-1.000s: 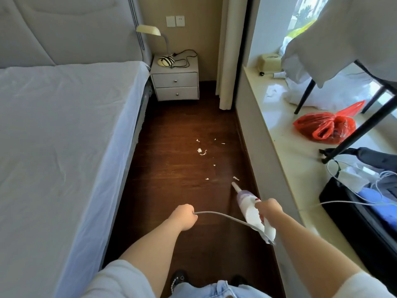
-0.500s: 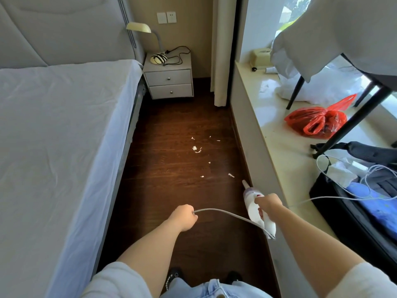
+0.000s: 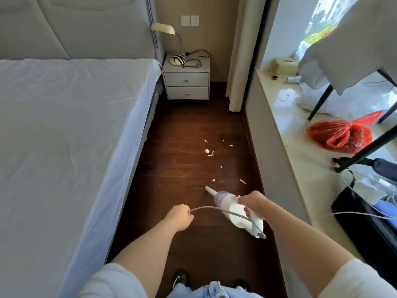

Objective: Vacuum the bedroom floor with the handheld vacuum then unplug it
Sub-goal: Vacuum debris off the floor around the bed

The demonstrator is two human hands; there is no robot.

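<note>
My right hand [image 3: 252,204] grips the handle of a white and lilac handheld vacuum [image 3: 231,209], whose nozzle points forward and left, low over the dark wooden floor [image 3: 182,168]. My left hand [image 3: 180,217] is closed on the grey power cord [image 3: 214,209], which loops from the vacuum's rear end. Several white paper scraps [image 3: 209,152] lie on the floor ahead of the nozzle, the nearest ones just beyond its tip.
A bed with a white sheet [image 3: 64,136] runs along the left. A two-drawer nightstand [image 3: 186,81] with a lamp stands at the far end, by a curtain [image 3: 237,61]. On the right, a window ledge [image 3: 300,160] holds a red bag [image 3: 339,135], a black case and cables.
The vacuum has swung left, away from the ledge wall, its nozzle now angled toward the middle of the floor. My left hand keeps its hold on the cord.
</note>
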